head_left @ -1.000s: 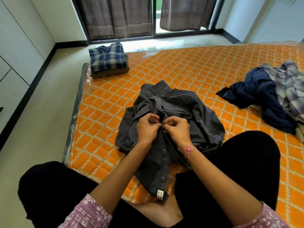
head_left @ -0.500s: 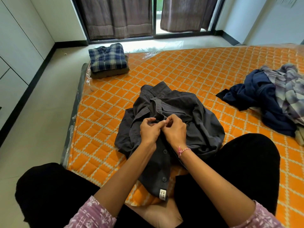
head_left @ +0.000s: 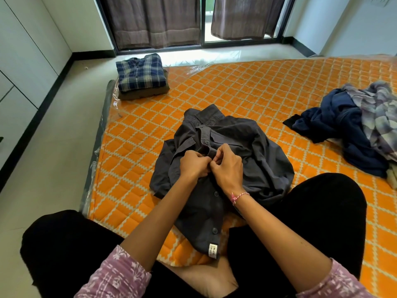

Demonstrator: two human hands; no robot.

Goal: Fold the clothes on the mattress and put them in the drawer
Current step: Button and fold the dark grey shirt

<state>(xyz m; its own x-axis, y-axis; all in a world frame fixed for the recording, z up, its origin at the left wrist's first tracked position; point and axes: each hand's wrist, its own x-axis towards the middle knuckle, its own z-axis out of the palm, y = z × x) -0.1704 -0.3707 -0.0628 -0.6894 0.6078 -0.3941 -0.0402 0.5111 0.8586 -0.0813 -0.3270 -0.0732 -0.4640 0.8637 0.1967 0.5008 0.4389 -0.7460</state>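
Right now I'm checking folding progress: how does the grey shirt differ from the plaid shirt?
The grey shirt is plain, spread loose and rumpled; the plaid shirt is checked and folded square. The grey shirt is pinched by both hands; the plaid shirt sits untouched atop another folded garment. Both lie on the mattress.

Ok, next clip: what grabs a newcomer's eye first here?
The bright orange mattress dominates. At its centre, the left hand and right hand pinch the front of a dark grey shirt. A folded plaid shirt sits at the far-left corner, and an unfolded pile lies right.
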